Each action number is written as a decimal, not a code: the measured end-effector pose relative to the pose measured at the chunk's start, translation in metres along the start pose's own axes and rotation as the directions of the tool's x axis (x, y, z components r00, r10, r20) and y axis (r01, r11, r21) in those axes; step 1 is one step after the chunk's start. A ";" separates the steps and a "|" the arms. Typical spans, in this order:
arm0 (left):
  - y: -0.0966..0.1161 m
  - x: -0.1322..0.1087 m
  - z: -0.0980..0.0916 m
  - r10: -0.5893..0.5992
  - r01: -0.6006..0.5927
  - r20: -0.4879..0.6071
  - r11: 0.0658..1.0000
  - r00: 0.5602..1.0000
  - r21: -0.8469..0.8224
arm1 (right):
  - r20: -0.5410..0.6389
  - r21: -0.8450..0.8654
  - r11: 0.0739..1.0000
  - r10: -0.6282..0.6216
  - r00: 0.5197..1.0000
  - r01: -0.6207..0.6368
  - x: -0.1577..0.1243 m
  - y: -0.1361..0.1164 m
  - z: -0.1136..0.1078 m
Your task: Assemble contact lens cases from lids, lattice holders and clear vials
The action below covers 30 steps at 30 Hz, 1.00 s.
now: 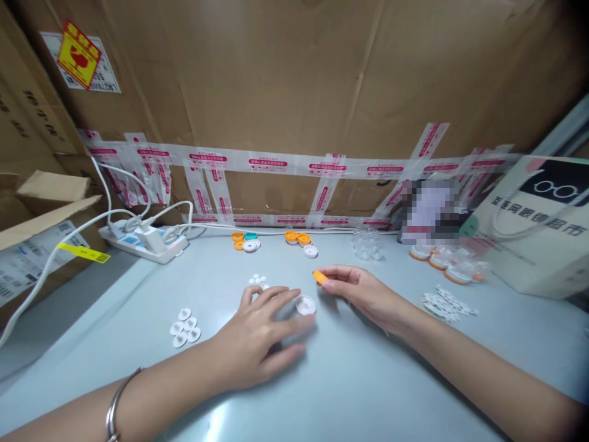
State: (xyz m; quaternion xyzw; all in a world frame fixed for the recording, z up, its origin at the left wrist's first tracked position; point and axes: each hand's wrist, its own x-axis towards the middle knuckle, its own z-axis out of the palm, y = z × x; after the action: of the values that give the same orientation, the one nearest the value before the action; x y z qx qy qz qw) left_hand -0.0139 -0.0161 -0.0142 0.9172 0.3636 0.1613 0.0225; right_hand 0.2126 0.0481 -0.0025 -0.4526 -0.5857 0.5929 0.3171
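Observation:
My right hand [356,285] pinches a small orange plastic ring-shaped part [319,277] just above the table. To its left, my left hand [271,334] has its fingers spread, partly blurred, over a round white plastic part [305,305] on the table. Whether the fingertips touch that part I cannot tell. Several tiny white pieces [257,279] lie behind the left hand, some partly hidden by it. Left of that hand sits a group of white discs [184,328] with grey marks. Farther back are orange round parts [297,237] and a white ring [310,252].
A second cluster of orange, teal and white rings [251,245] lies at the back. Clear plastic pieces [367,244], orange-based clear assemblies [453,264] and white perforated strips [446,304] are on the right. A power strip [172,250], cardboard box [46,245] and paper bag [529,245] flank the table.

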 end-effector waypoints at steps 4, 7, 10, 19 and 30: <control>0.001 -0.003 0.001 0.028 -0.032 0.099 0.999 0.995 0.034 | 0.083 -0.387 0.892 -0.216 0.973 0.232 -0.008 0.001 0.007; 0.000 -0.004 0.001 0.022 -0.026 0.128 0.999 0.992 0.026 | 0.145 -0.555 0.749 -0.342 0.928 0.363 -0.012 0.000 0.014; -0.002 -0.003 0.001 0.033 -0.037 0.148 0.999 0.988 0.019 | 0.142 -0.602 0.698 -0.384 0.912 0.388 -0.013 0.000 0.017; -0.003 -0.002 0.004 0.038 -0.042 0.134 0.999 0.990 0.030 | 0.208 -0.567 0.715 -0.357 0.911 0.409 -0.009 0.002 0.018; -0.004 -0.001 0.004 0.027 -0.034 0.153 0.998 0.988 0.045 | 0.256 -0.579 0.705 -0.319 0.913 0.409 -0.009 -0.004 0.014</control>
State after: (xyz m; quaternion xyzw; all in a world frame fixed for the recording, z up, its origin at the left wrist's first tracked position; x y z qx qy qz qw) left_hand -0.0159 -0.0133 -0.0185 0.9326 0.3505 0.0824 0.0261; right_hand 0.2030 0.0352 0.0014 -0.3648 -0.8455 0.3216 0.2203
